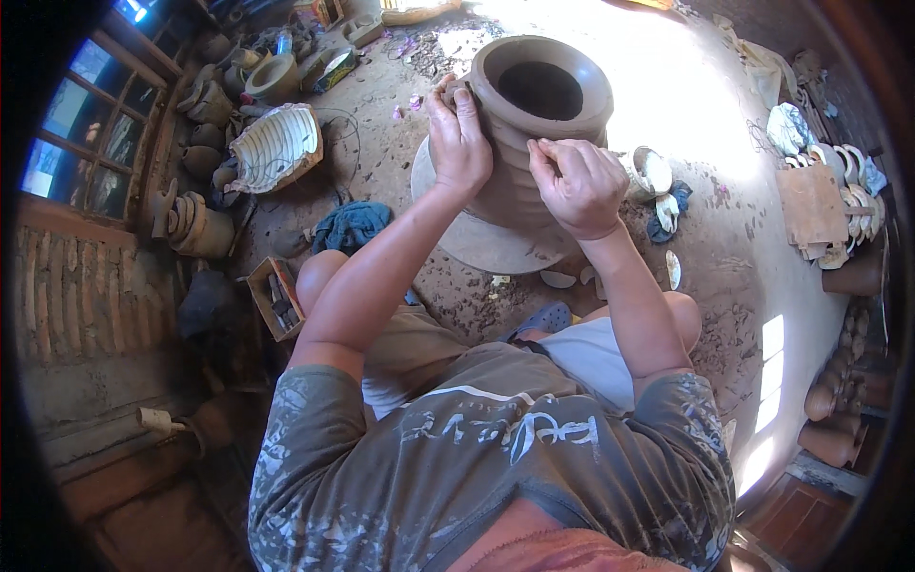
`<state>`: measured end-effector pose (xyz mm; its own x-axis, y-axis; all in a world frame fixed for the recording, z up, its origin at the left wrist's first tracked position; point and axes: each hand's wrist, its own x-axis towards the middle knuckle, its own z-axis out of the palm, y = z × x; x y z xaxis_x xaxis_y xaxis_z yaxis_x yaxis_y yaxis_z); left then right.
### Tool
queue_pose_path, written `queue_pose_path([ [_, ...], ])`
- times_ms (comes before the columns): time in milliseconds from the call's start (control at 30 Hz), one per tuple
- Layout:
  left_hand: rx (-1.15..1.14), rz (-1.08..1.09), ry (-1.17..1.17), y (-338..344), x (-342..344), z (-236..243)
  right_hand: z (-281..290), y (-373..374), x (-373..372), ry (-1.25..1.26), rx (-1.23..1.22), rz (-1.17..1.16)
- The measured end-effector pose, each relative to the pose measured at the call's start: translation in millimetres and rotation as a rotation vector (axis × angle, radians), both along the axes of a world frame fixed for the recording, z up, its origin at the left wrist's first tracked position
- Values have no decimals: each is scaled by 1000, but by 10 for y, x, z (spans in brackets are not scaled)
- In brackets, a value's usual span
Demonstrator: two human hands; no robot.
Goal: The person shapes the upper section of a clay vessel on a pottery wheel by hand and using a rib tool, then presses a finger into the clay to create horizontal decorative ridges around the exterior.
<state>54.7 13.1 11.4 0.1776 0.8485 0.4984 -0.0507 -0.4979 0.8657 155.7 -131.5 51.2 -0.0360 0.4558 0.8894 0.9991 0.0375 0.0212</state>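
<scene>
Reference position: the clay pot (505, 195) stands on a round disc (481, 250), and the disc's near edge faces me. Both hands are at the pot. It lies to the right of the left hand (460, 143), and ahead and slightly left of the right hand (583, 186).

Axis: I judge the pot's long axis upright, its round mouth (540, 91) facing up. In my view it leans toward the far side, which I attribute to the lens.

Proximity: neither hand is clearly nearer. The left lies along the left side of the rim (545, 124); the right is at the near face, its fingertips just below the rim and apparently touching the clay. I take the governing relation to be this offset: one hand at the side, one in front, at nearly the same height on the pot.

Fingers: the right thumb and fingers are curled together; I cannot tell whether they pinch anything. The left fingers reach forward around a dark patch beside the rim; I cannot tell whether they are clamped or resting.

Visibility limits: the right hand covers part of the pot's right side. The pot blocks the disc's far edge. The inside below the mouth is too dark to read, and glare washes out the floor (734, 224) toward its far side.
</scene>
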Motion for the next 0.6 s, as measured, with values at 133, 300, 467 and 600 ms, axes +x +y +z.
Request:
queue_pose_path([
  [133, -18, -49, 99, 158, -25, 43, 58, 85, 50, -116, 28, 16],
  [300, 78, -81, 181, 459, 2, 22, 119, 96, 110, -202, -23, 62],
  [467, 165, -203, 222, 813, 54, -58, 192, 26, 208, -247, -62, 89],
  [600, 173, -307, 197, 948, 109, -41, 224, -69, 425, -288, -79, 116],
])
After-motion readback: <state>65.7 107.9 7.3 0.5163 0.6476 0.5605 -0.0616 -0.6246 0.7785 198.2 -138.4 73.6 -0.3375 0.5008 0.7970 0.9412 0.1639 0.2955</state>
